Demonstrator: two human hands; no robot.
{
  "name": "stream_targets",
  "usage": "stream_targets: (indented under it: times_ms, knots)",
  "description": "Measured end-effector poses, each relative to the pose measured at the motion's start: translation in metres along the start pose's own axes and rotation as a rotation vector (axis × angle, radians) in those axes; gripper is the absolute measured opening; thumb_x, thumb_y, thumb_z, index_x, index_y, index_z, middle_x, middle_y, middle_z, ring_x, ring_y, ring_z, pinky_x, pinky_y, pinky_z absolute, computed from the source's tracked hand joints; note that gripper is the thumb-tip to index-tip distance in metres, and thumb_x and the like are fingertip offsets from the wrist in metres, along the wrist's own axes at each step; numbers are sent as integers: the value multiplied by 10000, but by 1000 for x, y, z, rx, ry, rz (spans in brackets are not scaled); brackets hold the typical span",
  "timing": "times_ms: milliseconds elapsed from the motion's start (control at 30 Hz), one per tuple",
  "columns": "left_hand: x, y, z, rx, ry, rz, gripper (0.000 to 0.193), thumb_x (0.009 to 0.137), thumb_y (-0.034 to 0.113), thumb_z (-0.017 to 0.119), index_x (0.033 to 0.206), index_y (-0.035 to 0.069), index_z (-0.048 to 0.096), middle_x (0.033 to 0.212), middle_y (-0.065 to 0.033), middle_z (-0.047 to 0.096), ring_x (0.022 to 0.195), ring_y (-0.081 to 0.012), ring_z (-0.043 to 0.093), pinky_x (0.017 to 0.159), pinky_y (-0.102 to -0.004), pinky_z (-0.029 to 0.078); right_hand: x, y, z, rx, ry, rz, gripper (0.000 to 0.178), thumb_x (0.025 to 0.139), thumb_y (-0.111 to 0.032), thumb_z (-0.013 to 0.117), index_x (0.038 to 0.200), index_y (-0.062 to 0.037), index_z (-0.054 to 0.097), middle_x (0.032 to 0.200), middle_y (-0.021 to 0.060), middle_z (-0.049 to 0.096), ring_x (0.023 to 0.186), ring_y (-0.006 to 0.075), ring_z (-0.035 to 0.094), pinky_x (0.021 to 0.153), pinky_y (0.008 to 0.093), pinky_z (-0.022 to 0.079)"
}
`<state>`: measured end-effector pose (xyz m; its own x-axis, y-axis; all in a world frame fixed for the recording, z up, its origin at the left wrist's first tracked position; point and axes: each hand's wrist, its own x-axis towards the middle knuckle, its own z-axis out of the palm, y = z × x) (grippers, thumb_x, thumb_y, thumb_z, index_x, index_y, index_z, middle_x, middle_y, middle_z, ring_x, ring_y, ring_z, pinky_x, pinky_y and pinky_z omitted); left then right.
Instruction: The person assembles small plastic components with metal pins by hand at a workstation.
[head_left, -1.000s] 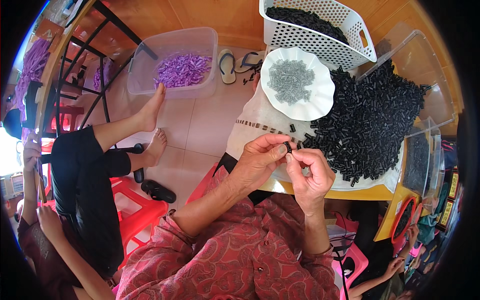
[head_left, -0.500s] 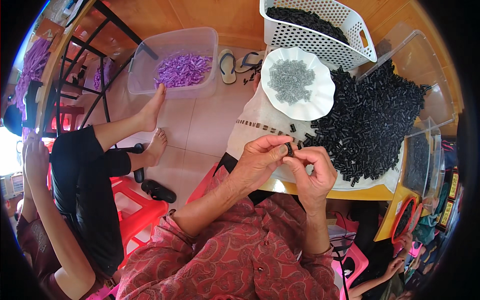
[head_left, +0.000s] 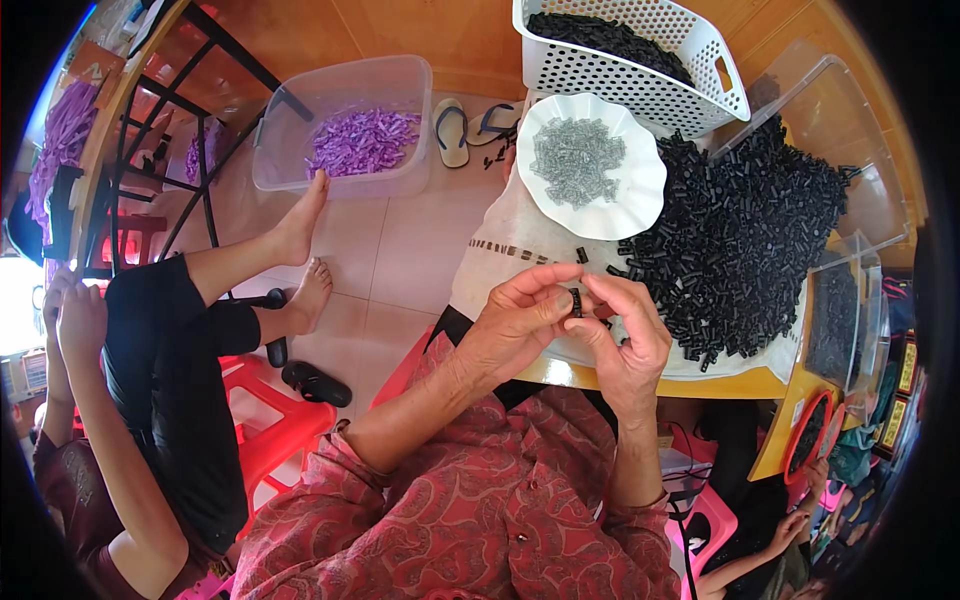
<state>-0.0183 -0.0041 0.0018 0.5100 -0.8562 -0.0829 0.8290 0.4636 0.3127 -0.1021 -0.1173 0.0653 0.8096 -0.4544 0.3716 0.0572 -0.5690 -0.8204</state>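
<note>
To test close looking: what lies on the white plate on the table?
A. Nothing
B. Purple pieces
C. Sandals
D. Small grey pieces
D: the white plate holds a heap of small grey pieces; the purple pieces lie in a clear tub on the floor.

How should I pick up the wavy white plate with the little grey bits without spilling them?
Take the white plate by its wavy rim, probably from the near left side, where bare cloth leaves room. The black pieces crowd its right edge and the white basket sits behind. Keep it level; the grey bits lie loose.
</note>
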Motion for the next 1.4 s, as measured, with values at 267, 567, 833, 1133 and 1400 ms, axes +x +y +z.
stream_targets:
  times_ms: [267, 567, 833, 1133, 1400]
  knots:
    - [-1, 3, 2, 7, 9, -26, 423, 907, 32, 593, 1318, 25, 493, 1129, -80, 621, 1025, -167, 599, 899, -305, 499, 2, 1, 0, -8, -93, -44, 367, 712, 14, 750, 1063, -5, 648, 923, 68, 647, 792, 161, 565, 695, 263, 482]
    - [0, 8, 5, 276, -106, 9, 512, 874, 67, 654, 1350, 21, 471, 1081, -41, 603, 1025, -127, 572, 906, -270, 474, 3, 0, -3, 61, 5, -8, 357, 669, 42, 773, 999, -6, 643, 846, 73, 644, 719, 170, 576, 657, 275, 479]
    - [-4, 11, 1, 515, -113, 30, 565, 819, -5, 689, 1344, 23, 482, 1023, -36, 594, 994, -126, 583, 886, -258, 496, -3, 6, -3, 96, 9, -28, 325, 684, 48, 769, 981, 0, 644, 835, 75, 640, 708, 160, 579, 641, 267, 480]
    - [-7, 9, 3, 547, -71, 45, 495, 827, 9, 690, 1295, 11, 528, 998, -38, 627, 970, -113, 602, 889, -258, 496, -8, 10, -2, 130, 28, -7, 293, 695, 47, 764, 959, 3, 645, 823, 68, 636, 710, 151, 580, 644, 255, 476]
    - [-3, 10, 11, 541, -103, 46, 502, 865, 8, 648, 1340, 24, 488, 1059, -47, 628, 989, -118, 600, 896, -262, 490, -7, 3, -1, 118, 81, 11, 299, 693, 57, 760, 964, -1, 648, 844, 72, 643, 715, 158, 578, 654, 265, 477]
